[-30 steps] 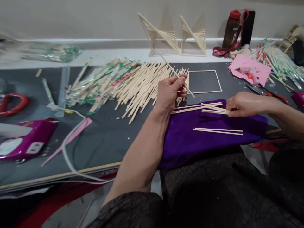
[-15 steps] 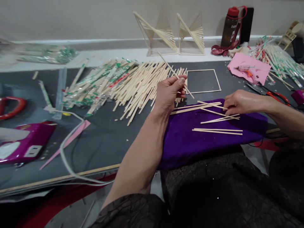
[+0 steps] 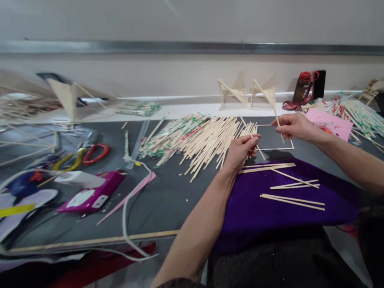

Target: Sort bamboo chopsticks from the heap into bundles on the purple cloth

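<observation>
My left hand (image 3: 244, 150) pinches a thin wooden stick (image 3: 259, 153) that slants across its fingertips, beside a big heap of loose sticks (image 3: 207, 144). Held nearly upright in my right hand (image 3: 292, 126) is another stick (image 3: 278, 120). Behind that hand lies a square stick frame (image 3: 277, 149), its upper right part hidden. Several sticks (image 3: 295, 198) rest in small groups on a purple cloth (image 3: 255, 212) nearest my body.
Wrapped sticks (image 3: 171, 136) lie left of the heap. Two twisted stick models (image 3: 234, 94) and a bottle (image 3: 301, 90) stand at the back. Pink paper (image 3: 333, 122) is at right; scissors (image 3: 96, 154), a purple packet (image 3: 90, 194) and a white cable (image 3: 124, 216) are at left.
The view has turned left and up. My right hand has lifted a stick off the purple cloth and raised it over the square frame. My left hand still holds its stick.
</observation>
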### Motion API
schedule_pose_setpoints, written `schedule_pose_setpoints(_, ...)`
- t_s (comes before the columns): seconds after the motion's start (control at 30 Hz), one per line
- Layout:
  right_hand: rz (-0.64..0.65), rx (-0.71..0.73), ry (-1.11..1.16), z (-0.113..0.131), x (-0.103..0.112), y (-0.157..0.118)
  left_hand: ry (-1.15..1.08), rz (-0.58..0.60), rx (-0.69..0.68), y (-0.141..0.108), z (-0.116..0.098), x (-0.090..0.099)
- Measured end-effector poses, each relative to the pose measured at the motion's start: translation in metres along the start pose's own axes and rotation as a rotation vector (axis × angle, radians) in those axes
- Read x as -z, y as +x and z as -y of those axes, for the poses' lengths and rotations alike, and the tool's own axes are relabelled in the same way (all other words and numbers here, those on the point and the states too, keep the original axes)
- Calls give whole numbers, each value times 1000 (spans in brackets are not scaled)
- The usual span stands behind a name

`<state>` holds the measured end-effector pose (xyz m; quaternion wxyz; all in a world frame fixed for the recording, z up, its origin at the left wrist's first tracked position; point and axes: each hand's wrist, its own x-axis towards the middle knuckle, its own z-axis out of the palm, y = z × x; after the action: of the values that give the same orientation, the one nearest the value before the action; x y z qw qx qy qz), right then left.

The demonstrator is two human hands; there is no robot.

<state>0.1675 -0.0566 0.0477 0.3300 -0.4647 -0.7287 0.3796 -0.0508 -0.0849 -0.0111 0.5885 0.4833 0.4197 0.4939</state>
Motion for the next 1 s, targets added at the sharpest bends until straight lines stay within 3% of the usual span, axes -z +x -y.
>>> schedule_pose_setpoints(0.13,-199,-23,105,-16,-2,54,-24,-32,13,0,3,-1)
schedule_pose_setpoints(0.37,-274,-157,-25,-42,-14,141,54,-8,7,-5,8,-3)
schedule_pose_setpoints(0.57,-383,-145,-162,-60,-22,197,31,20,44,-7,12,-3)
schedule_pose_setpoints(0.73,-441,-136,-293,-71,-26,225,27,3,50,-8,13,0)
schedule_pose_setpoints(1.0,-436,-120,-426,-76,-38,239,74,24,54,-13,12,0)
